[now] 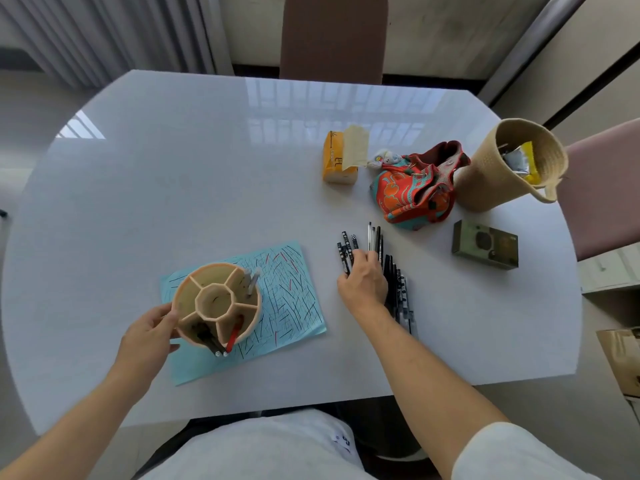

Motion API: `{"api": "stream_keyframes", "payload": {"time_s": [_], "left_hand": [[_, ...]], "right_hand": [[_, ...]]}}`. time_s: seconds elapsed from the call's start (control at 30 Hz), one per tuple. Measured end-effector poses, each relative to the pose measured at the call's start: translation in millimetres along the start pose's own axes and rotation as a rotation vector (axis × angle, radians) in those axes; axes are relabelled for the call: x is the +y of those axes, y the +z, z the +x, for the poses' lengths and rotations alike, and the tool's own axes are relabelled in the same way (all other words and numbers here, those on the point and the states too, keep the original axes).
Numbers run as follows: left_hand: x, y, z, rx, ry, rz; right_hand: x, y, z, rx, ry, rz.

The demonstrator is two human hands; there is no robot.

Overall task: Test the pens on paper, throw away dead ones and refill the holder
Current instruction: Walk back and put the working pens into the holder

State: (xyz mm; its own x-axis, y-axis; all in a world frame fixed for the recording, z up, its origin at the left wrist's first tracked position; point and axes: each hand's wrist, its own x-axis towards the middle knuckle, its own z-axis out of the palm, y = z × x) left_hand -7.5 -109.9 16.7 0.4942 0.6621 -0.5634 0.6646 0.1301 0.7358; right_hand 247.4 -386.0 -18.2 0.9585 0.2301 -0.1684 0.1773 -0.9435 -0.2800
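A peach pen holder (216,303) with several compartments is tilted over a blue paper (287,296) covered in scribbled test lines. My left hand (152,332) grips the holder's left wall. A red pen (234,336), a dark pen (207,339) and a grey pen (252,282) stand in its compartments. Right of the paper lies a pile of black pens (398,285). My right hand (362,280) reaches into that pile, its fingers curled round several patterned black pens (344,252).
A woven basket (485,181) with wrappers inside stands at the back right. Beside it are a colourful cloth bag (412,195), an orange tissue pack (337,161) and an olive box (485,244). Chairs stand behind and right of the white table (173,168).
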Motion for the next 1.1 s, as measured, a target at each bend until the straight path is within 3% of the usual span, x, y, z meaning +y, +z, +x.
{"api": "stream_keyframes", "payload": {"time_s": [0.17,0.33,0.47,0.57,0.73,0.93,1.1], "left_hand": [[3.3,2.1,-1.7,0.003,-0.003,0.007],[6.5,1.7,-3.0,-0.006,-0.011,0.011],[9.6,-1.0,-4.7,-0.02,-0.008,0.042],[15.1,-4.1,-5.2,-0.035,0.002,0.065],[31.5,-9.4,3.3,-0.045,0.017,0.06],[36.5,-11.9,4.4,-0.002,-0.006,0.032],[22.6,-16.4,-9.8,0.023,-0.047,0.045]], "right_hand": [[-13.4,-3.1,9.9,-0.104,0.046,-0.112],[-29.0,2.3,9.3,-0.208,-0.047,-0.27],[-31.7,10.2,2.1,-0.239,-0.054,-0.224],[-38.9,11.0,-5.2,-0.284,0.019,0.139],[-82.4,-14.7,-15.9,-0.38,0.243,1.247],[-135.5,-50.2,-17.2,-0.618,0.025,1.743],[-172.1,-42.0,-20.8,-0.808,-0.098,1.704]]}}
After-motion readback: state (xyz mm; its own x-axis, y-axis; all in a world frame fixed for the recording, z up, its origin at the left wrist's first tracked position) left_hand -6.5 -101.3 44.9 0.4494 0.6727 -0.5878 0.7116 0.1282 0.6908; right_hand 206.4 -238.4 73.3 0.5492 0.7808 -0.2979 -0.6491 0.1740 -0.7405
